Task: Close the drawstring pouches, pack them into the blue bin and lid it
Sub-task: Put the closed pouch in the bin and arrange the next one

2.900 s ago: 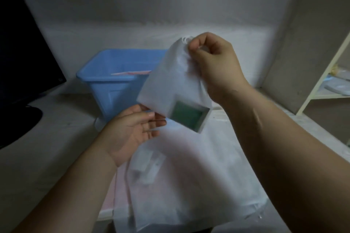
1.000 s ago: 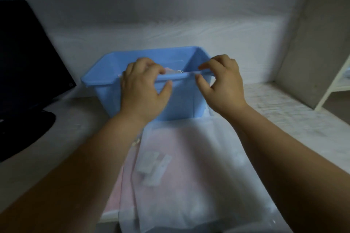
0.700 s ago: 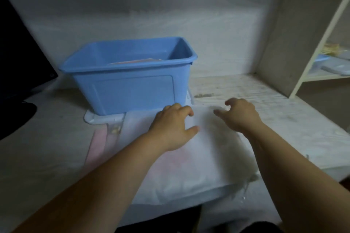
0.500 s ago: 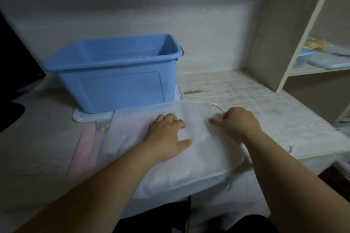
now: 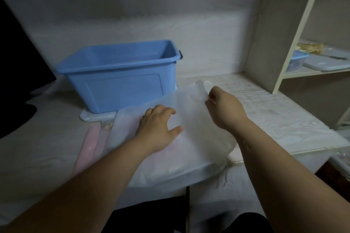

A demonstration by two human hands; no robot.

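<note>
In front of the blue bin point(image 5: 121, 85), we see the left grip point(image 5: 159, 128) spread flat on the white pouch point(image 5: 189, 111) while the right grip point(image 5: 225, 108) seemingly pinches its raised mouth.

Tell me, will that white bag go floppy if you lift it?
Probably floppy: the white pouch bends upward where the right hand pinches its top corner. Likely light too, since the cloth looks thin and see-through. It might slide, so the left hand resting on it probably helps.
</note>
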